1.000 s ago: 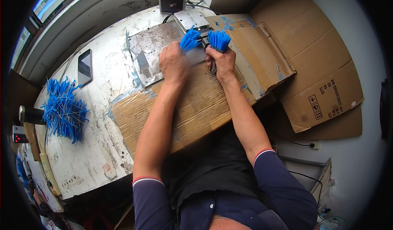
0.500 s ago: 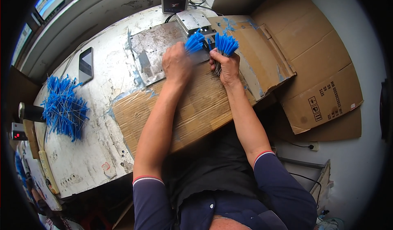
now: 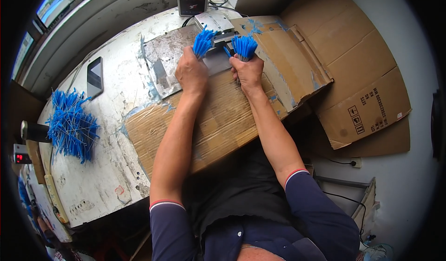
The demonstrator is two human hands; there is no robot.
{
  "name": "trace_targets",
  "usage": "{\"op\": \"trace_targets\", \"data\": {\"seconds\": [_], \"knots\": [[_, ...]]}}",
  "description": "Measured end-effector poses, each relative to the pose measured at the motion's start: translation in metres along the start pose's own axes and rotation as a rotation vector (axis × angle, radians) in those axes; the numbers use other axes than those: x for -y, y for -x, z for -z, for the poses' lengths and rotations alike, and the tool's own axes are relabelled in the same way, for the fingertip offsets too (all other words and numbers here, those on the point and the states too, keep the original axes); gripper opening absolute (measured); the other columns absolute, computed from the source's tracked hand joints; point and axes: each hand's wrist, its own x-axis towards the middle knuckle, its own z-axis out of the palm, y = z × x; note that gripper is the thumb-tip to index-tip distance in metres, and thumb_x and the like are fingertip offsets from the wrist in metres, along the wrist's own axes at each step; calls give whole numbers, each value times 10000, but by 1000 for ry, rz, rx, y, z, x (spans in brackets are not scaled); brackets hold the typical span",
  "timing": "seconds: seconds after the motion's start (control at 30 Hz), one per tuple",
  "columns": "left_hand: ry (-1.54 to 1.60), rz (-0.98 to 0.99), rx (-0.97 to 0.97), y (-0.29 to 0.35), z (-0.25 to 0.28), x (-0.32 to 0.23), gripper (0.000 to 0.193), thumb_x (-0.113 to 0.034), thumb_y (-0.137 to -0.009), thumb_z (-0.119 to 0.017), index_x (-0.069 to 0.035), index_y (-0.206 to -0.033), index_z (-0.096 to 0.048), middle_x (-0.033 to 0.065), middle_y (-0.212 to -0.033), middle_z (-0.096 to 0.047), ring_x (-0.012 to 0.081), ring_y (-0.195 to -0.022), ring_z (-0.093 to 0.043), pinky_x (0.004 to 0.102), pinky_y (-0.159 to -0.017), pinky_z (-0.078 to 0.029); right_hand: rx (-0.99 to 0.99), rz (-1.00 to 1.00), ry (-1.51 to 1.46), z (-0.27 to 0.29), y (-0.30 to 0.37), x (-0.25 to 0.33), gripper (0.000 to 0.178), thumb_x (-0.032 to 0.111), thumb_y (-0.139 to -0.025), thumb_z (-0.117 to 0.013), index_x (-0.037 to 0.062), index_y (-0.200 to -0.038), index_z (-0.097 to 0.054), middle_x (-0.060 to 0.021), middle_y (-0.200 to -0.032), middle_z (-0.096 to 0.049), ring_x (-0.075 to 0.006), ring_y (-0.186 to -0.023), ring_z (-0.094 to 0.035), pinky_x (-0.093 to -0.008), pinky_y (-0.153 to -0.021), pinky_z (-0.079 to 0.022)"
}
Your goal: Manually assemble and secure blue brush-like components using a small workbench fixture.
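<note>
My left hand (image 3: 191,72) is closed around a bundle of thin wires with blue ends (image 3: 203,40), the blue ends fanning out above the fist. Slightly to the right, my right hand (image 3: 248,72) grips a second such bundle (image 3: 244,47), its blue ends packed upright. One blue end (image 3: 227,52) leans out to the left of that bundle, near the thumb. Both hands are over the front of a small machine with a metal top (image 3: 214,21), beside a scuffed metal plate (image 3: 169,45). The lower parts of both bundles are mostly hidden by my fingers.
At the left lies a large tangled pile of blue-ended wires (image 3: 73,126), with a phone (image 3: 95,77) behind it. A box with a red display (image 3: 193,0) stands at the back. Taped cardboard (image 3: 223,121) covers the front edge; cardboard flaps (image 3: 362,79) rise at right.
My left hand and its bundle have moved left, away from the other bundle. My right hand has shifted slightly left, and less wire shows below its fist. The red display reads differently.
</note>
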Motion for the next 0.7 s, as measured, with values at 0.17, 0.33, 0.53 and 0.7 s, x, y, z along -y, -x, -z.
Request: {"op": "trace_targets", "data": {"seconds": [0.17,0.33,0.53,0.7], "knots": [[18,-14,-30,1,-1,2,202,-46,-861,-649,-49,-1055,-595,190,-858,-682,396,-826,-674,520,-718,-510,-62,60,71,-9,-5,-10,77,24,-787,-685,25,-748,-619,-42,-568,-587,-119,-437,-556,-293,-363,-409],[24,-23,-98,0,0,-5,211,-25,-840,-648,-42,-1044,-597,171,-874,-673,374,-871,-646,498,-764,-492,-134,168,195,-8,-16,-27,110,32,-790,-698,18,-720,-614,-73,-577,-616,-161,-440,-576,-326,-368,-406],[-15,-122,-72,3,-1,6,167,-52,-866,-616,-45,-1033,-613,157,-884,-682,354,-872,-648,483,-818,-473,-99,6,132,-18,-1,-9,121,66,-801,-725,-11,-823,-634,-90,-685,-665,-165,-513,-625,-287,-409,-475],[-46,-191,7,4,-1,-3,134,-56,-878,-586,-44,-1004,-627,152,-857,-682,347,-858,-654,474,-784,-492,-8,-5,-81,-2,2,5,120,52,-789,-724,-8,-871,-660,-80,-742,-671,-160,-523,-623,-269,-417,-487]]}}
